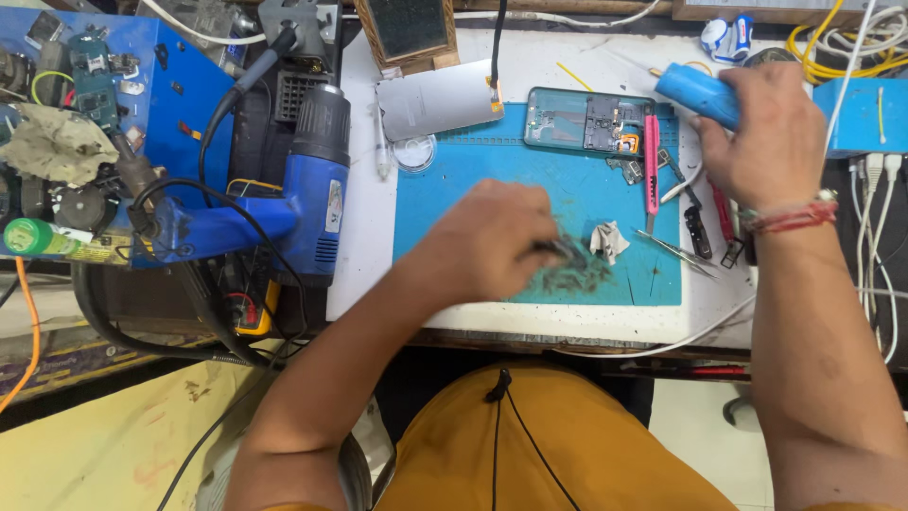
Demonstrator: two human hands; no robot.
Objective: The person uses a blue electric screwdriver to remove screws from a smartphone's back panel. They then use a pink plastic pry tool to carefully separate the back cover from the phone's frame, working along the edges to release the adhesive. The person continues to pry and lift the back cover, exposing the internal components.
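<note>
From the head camera, looking down over the person's shoulders, the left hand (492, 241) is low over the blue work mat (473, 274), near the mat's front edge. It is blurred, fingers curled together around something thin and dark at their tips; what that is I cannot tell. Right under those fingertips lies a smear of dark scraps (577, 270) on the mat, and just beside it to the right a crumpled bit of white tissue (608, 240).

The right hand (761, 132) is up at the far right corner of the counter (359, 265), closed around a blue cylindrical tool (695, 93) whose end sticks out toward the left. A red thread band sits on that wrist.

At the mat's far edge lies an opened phone body (586, 121), insides up, with a silvery back panel (435, 97) just beside it on the left. A pink-handled tool (652, 161) lies along the mat's right side, metal tweezers (676, 251) near the right edge, and a small clear round dish (413, 151) off the mat's far left corner.

Off the counter's left edge rests a blue heat gun (317, 180), its black cable trailing away.
</note>
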